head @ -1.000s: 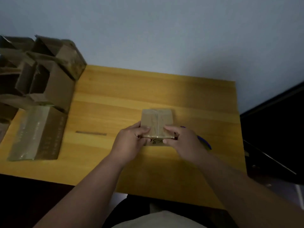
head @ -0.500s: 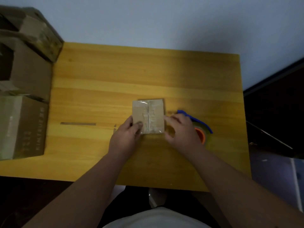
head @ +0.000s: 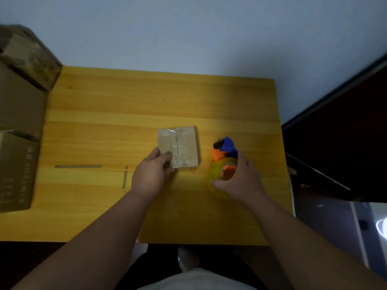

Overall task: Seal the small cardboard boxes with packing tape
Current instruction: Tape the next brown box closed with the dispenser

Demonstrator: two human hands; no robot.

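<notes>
A small cardboard box (head: 182, 144) lies flat on the middle of the wooden table (head: 125, 105), with clear tape along its centre seam. My left hand (head: 151, 174) rests on the box's near left corner, thumb and fingers against it. To the right of the box, my right hand (head: 240, 181) grips an orange and blue tape dispenser (head: 224, 155) that carries a yellowish roll of tape. The dispenser is a short gap away from the box and is motion-blurred.
Several larger cardboard boxes (head: 18, 114) are stacked on the table's left end. Two strips of tape (head: 78, 166) are stuck to the tabletop left of my hands. A dark cabinet (head: 339, 147) stands right of the table. A blue wall is behind.
The box has been laid flat from its raised hold. My right hand left the box, moved right and took hold of the tape dispenser. The view shifted right.
</notes>
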